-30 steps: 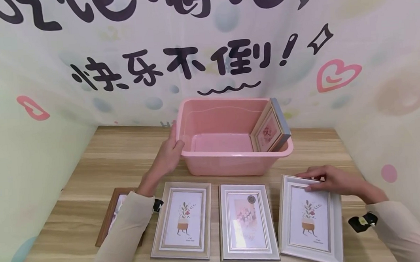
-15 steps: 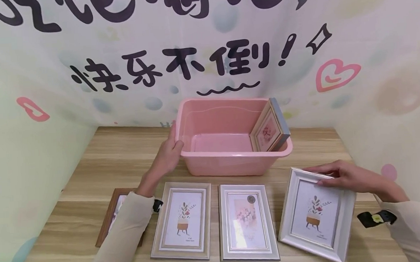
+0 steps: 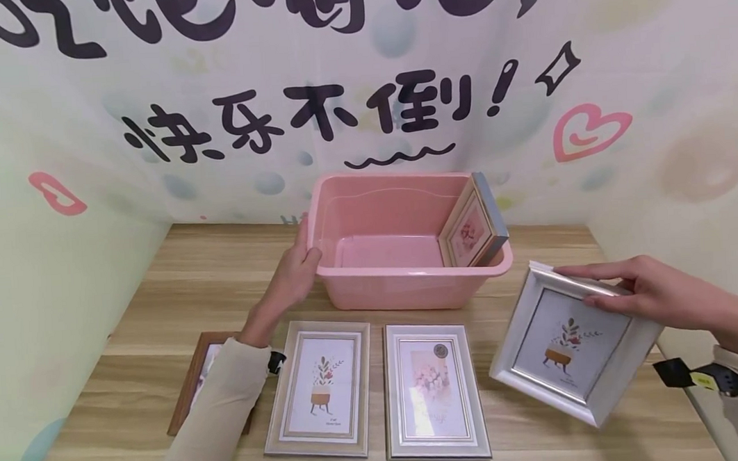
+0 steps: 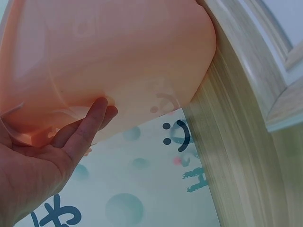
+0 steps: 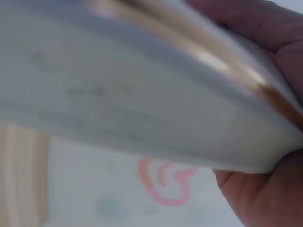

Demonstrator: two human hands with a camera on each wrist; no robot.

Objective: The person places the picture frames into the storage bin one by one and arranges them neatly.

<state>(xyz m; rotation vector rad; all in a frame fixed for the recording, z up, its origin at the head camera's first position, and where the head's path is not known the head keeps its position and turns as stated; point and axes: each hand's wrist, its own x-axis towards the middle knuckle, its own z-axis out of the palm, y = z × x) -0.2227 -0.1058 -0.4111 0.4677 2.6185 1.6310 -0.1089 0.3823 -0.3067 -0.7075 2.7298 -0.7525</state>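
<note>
My right hand [image 3: 654, 292] pinches the top edge of a white-and-silver picture frame [image 3: 508, 369], thumb on its front. It is tilted above the table's right side; its insert shows a potted plant. In the right wrist view the picture frame [image 5: 142, 109] is blurred and fills the top. My left hand [image 3: 292, 269] grips the left rim of a pink plastic bin [image 3: 403, 288]. The left wrist view has the fingers [image 4: 87, 127] against the outside of the bin [image 4: 118, 47]. Inside the bin, picture frames [image 3: 469, 232] lean against the right wall.
A beige picture frame [image 3: 319, 390] and a white one [image 3: 436, 390] lie face up on the wooden table [image 3: 133, 382] before the bin. A brown frame [image 3: 186, 386] is partly under my left sleeve. A printed curtain [image 3: 241, 63] hangs right behind the bin.
The right hand has lifted the white-and-silver picture frame off the table, moving it up and to the right and tilting it more. The left hand and the bin have stayed put.
</note>
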